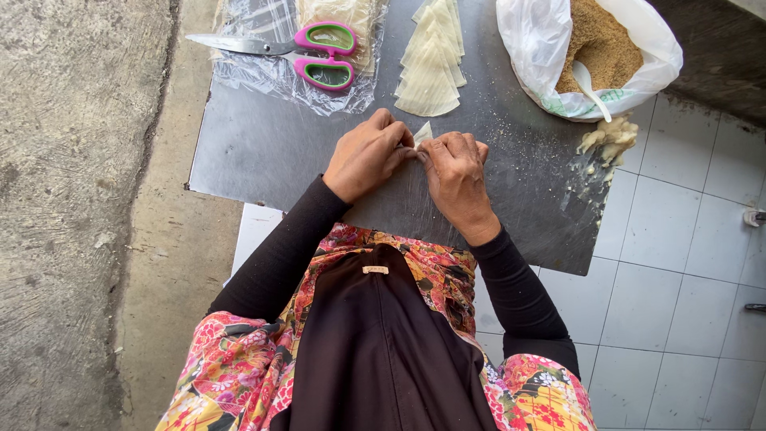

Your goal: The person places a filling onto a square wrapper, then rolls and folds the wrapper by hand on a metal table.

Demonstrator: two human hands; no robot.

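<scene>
While both hands work at its middle, the dark metal sheet [263, 152] lies flat across the floor, grey concrete to the left, white tiles [678, 263] to the right. Far right on the sheet: white plastic bag [535, 40] open, full of brown crumbs, white spoon [592, 89] stuck in. Far left: clear plastic wrap [263, 76] with pink-handled scissors [307, 54] on top, blades pointing left. Far centre: stack of pale triangular wrappers [429, 68], fanned. Right edge: small heap of folded pale pieces [610, 137] (shapes too small to tell exactly). Left hand [369, 154] and right hand [456, 172] are side by side, fingertips together, pinching one pale wrapper piece [423, 132] against the sheet; only its tip shows between the fingers, just near of the stack.
</scene>
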